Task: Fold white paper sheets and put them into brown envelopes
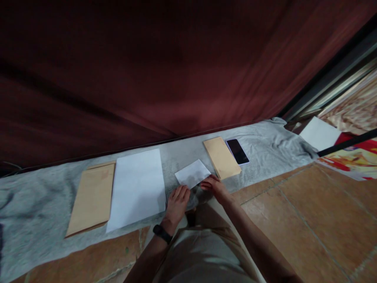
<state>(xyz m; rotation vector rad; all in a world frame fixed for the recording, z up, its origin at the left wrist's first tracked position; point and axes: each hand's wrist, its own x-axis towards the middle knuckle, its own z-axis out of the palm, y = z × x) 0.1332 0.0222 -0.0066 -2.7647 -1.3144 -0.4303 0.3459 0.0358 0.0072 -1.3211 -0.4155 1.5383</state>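
A small white sheet of paper [193,173], possibly folded, lies in front of me on a grey cloth. My left hand [178,198] has its fingers together on the sheet's near left edge. At its near right corner, my right hand [214,185] pinches the paper with curled fingers. The thumbs are mostly hidden. Left of the hands lies a large stack of white paper [138,186], with large brown envelopes [94,196] beside it. Smaller brown envelopes [222,157] rest just beyond my right hand.
A phone [238,151] with a dark screen lies right of the smaller envelopes. The grey cloth [265,145] runs along a dark red curtain [176,78]. Tiled floor [294,212] shows in front. At the far right are a dark bar [347,143] and a colourful printed bag [356,155].
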